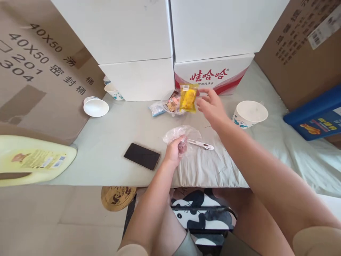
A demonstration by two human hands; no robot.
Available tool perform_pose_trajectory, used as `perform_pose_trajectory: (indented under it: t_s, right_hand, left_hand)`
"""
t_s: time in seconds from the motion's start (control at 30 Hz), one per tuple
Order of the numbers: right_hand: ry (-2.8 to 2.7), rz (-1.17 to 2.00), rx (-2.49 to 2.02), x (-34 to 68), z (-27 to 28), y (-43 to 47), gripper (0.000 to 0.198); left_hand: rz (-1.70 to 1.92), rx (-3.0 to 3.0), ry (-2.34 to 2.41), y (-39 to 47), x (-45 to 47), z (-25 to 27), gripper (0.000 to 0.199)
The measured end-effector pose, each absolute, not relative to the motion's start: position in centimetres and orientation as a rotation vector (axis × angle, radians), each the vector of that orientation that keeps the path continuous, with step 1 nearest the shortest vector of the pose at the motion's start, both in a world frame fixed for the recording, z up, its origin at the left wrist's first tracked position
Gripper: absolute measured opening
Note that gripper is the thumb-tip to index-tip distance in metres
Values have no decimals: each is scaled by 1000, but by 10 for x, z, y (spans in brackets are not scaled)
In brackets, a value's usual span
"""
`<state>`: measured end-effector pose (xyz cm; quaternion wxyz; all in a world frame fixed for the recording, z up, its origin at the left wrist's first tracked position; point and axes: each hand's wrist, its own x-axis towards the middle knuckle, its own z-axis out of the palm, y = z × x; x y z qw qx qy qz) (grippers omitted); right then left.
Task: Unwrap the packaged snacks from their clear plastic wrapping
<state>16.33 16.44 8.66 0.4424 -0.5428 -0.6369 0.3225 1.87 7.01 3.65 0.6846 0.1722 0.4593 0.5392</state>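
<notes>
My left hand (pixel 174 151) is closed on a crumpled clear plastic bag (pixel 194 133) low over the cloth. Something pinkish shows at its fingers, too unclear to name. Beside the bag lies a slim white utility knife (pixel 204 144), one end covered by the plastic. My right hand (pixel 211 106) reaches farther back, its fingertips at the right edge of an upright yellow snack packet (pixel 188 97), which they seem to pinch. Right behind and left of that packet, a clear bowl (pixel 174 113) holds several small wrapped snacks (pixel 173 103). A blue-and-white packet (pixel 157 109) rests against the bowl.
A black phone (pixel 142 156) lies left of my left hand. A paper cup (pixel 250 113) stands at the right, near my forearm. White boxes (pixel 138 81) close off the back. At left are paper cups (pixel 96 107) and a pale yellow jug (pixel 34 160); at right, a blue package (pixel 317 113).
</notes>
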Motion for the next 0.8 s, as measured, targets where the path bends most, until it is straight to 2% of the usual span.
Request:
perform_pose_trajectory:
  t_s: [0.13, 0.23, 0.5, 0.67, 0.8]
  right_hand:
    - [-1465, 813, -1431, 160, 82, 152, 26]
    - [-1576, 772, -1567, 160, 65, 146, 25]
    - [-2217, 161, -1769, 145, 70, 210, 36]
    - [-2448, 217, -1898, 132, 85, 242, 26]
    - [-2497, 314, -1981, 119, 85, 253, 35]
  left_hand:
    - [1224, 389, 1006, 62, 14, 36, 26]
    - [1228, 407, 993, 57, 15, 32, 25]
    - [1215, 527, 896, 57, 22, 29, 38]
    - [1187, 573, 814, 63, 21, 32, 40]
    - [1185, 580, 760, 66, 20, 32, 45]
